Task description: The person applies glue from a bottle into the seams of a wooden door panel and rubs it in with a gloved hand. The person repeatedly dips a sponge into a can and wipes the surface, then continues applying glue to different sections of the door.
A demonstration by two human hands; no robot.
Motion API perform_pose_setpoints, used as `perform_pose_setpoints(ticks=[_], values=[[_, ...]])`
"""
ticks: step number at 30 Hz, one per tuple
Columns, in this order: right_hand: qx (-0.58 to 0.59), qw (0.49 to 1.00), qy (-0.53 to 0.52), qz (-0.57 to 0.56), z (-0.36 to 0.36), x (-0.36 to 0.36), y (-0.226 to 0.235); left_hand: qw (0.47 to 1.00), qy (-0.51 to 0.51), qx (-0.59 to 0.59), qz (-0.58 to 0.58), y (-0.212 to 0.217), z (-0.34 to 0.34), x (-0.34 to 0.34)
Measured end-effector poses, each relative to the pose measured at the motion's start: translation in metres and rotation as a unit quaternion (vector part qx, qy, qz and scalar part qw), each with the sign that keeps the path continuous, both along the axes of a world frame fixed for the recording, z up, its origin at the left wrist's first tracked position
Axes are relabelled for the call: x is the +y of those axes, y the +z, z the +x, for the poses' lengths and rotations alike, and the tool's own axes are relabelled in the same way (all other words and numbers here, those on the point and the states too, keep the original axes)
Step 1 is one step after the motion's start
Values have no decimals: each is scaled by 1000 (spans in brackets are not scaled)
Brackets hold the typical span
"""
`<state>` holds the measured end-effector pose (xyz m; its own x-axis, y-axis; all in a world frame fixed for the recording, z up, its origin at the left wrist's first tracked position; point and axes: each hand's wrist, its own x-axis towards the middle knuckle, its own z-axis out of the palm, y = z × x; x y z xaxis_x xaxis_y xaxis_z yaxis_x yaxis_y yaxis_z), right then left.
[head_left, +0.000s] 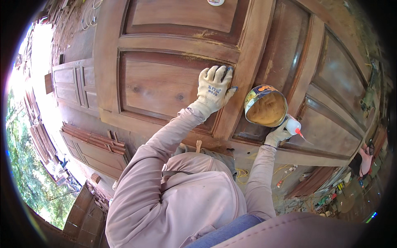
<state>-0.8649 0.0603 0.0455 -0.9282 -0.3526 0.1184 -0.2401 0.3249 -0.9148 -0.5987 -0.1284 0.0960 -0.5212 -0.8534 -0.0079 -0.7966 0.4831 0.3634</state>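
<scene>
a gloved left hand (214, 89) presses its fingertips, held close together, into the upper right corner of a recessed panel on a large brown panelled wooden door (173, 53) lying flat below the worker. the step in hand looks like rubbing filler into the seam where the panel meets its moulded frame; pale yellowish smears already line the groove along the top of that panel and the rail above it.

the gloved right hand (278, 134) is wrapped around two things at once: an open tin of tan wood filler (266, 108), tipped so its mouth faces the camera, and a small white glue bottle with a red nozzle (295, 127) poking out to the right. how each finger sits behind the tin cannot be told.

the tin hangs above the door's central stile, just right of the working hand, with its paste surface smooth and nearly full. the next move, by the look of it, calls for a fresh dab from the tin and a steady drag along the groove, keeping the paste off the flat of the panel.

the door shows knots, dark grain and four or more raised panels; the seams on its right half look unfilled. more door leaves (76, 84) and stacked timber frames (93, 146) lie on the ground to the left.
</scene>
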Motion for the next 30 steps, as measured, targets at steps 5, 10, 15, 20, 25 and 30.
perform_pose_setpoints(ticks=[5,10,15,20,25,30], values=[[47,997,-5,59,-7,10,2,998,42,44,-18,-5,1,-1],[-57,996,45,-49,2,52,-2,999,32,42,12,-8,11,-9],[-65,998,16,-20,30,90,6,997,30,63,-44,-14,13,-4],[-79,996,47,-20,62,105,48,995,55,76,-17,-22,11,-12],[-87,994,58,0,98,113,70,998,8,19,-67,-25,15,-16],[-171,957,231,36,145,90,84,966,-235,-74,-74,1,44,-59]])
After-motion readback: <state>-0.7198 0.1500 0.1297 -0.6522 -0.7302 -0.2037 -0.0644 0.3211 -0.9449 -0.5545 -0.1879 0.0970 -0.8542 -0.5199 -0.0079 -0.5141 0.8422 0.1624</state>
